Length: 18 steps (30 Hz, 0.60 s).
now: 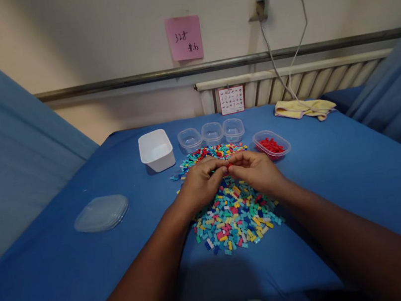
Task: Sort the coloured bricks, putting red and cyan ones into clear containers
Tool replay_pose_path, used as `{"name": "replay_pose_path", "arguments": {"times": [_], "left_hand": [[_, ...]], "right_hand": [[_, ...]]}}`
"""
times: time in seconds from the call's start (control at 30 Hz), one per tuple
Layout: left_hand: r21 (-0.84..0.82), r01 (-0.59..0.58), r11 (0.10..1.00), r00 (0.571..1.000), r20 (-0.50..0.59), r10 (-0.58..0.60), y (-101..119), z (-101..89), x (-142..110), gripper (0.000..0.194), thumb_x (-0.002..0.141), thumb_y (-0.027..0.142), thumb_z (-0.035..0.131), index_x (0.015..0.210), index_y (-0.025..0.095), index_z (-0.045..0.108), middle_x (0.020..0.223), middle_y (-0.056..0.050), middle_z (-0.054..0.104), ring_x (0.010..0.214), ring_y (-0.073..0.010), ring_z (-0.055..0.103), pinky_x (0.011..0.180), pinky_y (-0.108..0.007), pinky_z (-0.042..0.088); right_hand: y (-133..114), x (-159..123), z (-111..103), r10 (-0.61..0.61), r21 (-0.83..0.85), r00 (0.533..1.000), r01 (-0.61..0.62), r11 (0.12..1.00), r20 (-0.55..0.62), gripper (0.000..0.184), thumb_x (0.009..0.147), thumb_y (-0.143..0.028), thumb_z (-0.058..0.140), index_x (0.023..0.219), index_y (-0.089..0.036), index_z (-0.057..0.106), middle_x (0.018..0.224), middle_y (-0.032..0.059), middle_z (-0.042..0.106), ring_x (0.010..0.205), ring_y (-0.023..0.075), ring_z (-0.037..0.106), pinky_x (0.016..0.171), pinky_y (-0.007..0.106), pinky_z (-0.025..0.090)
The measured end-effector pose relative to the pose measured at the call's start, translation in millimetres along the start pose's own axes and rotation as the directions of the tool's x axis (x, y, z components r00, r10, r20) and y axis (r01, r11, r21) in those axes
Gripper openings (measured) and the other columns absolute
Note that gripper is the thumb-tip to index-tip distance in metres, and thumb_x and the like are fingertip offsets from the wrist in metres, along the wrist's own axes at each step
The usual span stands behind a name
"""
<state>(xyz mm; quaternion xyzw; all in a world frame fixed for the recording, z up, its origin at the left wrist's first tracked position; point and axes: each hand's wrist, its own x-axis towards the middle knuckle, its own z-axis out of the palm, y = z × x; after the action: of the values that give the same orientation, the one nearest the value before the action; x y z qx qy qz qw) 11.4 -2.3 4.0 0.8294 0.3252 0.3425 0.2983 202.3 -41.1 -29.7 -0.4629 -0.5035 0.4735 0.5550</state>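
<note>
While a blue cloth (145,259) spreads below, mixed toy bricks (233,221) lie heaped under the left hand (202,180) and right hand (258,169), a tub (285,145) of red bricks (271,145) just beyond; nearly closed, both hands' fingertips pinch what looks like one small red piece (229,166).

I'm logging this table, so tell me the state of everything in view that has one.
Left hand: pinched at a small red piece
Right hand: pinched at the same piece
Brick pile: loose, mixed colours, spread out
Red-brick container: open, part filled
Three clear containers: open, upright, in a row
White tub: open, upright
Clear lids: off, stacked flat
Yellow cloth: crumpled
Pink note: stuck up
White cord: hanging loosely
</note>
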Motion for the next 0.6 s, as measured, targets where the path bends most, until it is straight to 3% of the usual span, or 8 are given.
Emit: {"name": "replay_pose_path", "arguments": {"times": [0.17,0.33,0.6], "left_hand": [[-0.039,0.094,0.995,0.994,-0.047,-0.096,6.4,-0.5,-0.3,0.015,0.096,0.03,0.067,0.099,0.022,0.08,0.099,-0.004,0.08,0.093,-0.0201,0.072,0.087,-0.033,0.055],[-0.13,0.131,0.983,0.991,0.002,-0.132,10.9,-2.5,1.1,0.016,0.095,0.033,0.068,0.095,0.019,0.076,0.091,-0.004,0.076,0.086,-0.0179,0.068,0.081,-0.03,0.052],[-0.252,0.177,0.951,0.982,-0.023,-0.189,7.3,9.4,0.2,0.019,0.092,0.037,0.073,0.092,0.019,0.07,0.085,-0.001,0.067,0.078,-0.0146,0.061,0.071,-0.026,0.048]], "right_hand": [[-7.0,1.4,-4.8,0.051,0.048,0.998,-0.053,0.997,0.042,0.032,0.072,-0.042,0.089,0.094,-0.022,0.075,0.089,0.0022,0.079,0.081,0.0186,0.074,0.079,0.035,0.063],[-13.4,0.9,-7.6,0.039,0.093,0.993,-0.05,0.994,0.111,0.036,0.072,-0.041,0.09,0.1,-0.022,0.077,0.096,0.0024,0.08,0.088,0.0191,0.076,0.085,0.037,0.063],[-10.9,-4.8,-5.3,-0.164,-0.131,0.983,0.174,0.976,0.084,0.019,0.085,-0.035,0.075,0.099,-0.023,0.076,0.087,0.001,0.079,0.077,0.0184,0.072,0.071,0.032,0.057]]}}
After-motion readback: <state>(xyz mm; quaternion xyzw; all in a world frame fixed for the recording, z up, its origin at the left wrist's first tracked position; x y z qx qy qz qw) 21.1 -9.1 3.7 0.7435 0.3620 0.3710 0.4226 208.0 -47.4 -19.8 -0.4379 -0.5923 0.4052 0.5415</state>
